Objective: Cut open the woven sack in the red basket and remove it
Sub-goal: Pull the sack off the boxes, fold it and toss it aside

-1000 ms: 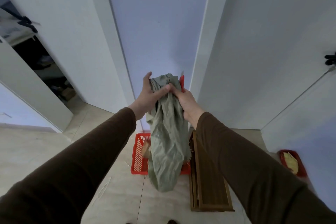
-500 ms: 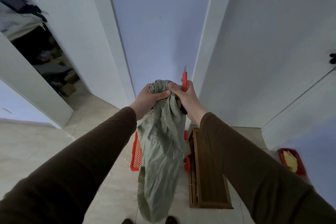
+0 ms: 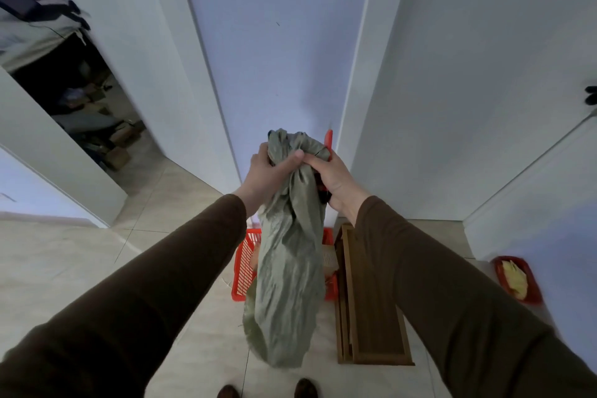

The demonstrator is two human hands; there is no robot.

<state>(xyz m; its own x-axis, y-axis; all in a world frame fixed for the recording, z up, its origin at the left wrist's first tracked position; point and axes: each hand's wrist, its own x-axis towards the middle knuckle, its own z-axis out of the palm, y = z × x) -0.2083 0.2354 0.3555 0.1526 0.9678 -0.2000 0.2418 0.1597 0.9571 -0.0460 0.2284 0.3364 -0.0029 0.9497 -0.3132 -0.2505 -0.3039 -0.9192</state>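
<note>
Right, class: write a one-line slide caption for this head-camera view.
Both hands, left hand and right hand, hold the bunched grey-green woven sack up above the red basket on the floor.

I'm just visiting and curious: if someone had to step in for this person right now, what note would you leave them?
Left hand grips the bunched top of the woven sack. Right hand holds the sack too, plus a red-handled cutter. The sack hangs lifted above the red basket on the floor. Done: sack is out. Left: put sack and cutter down.
</note>
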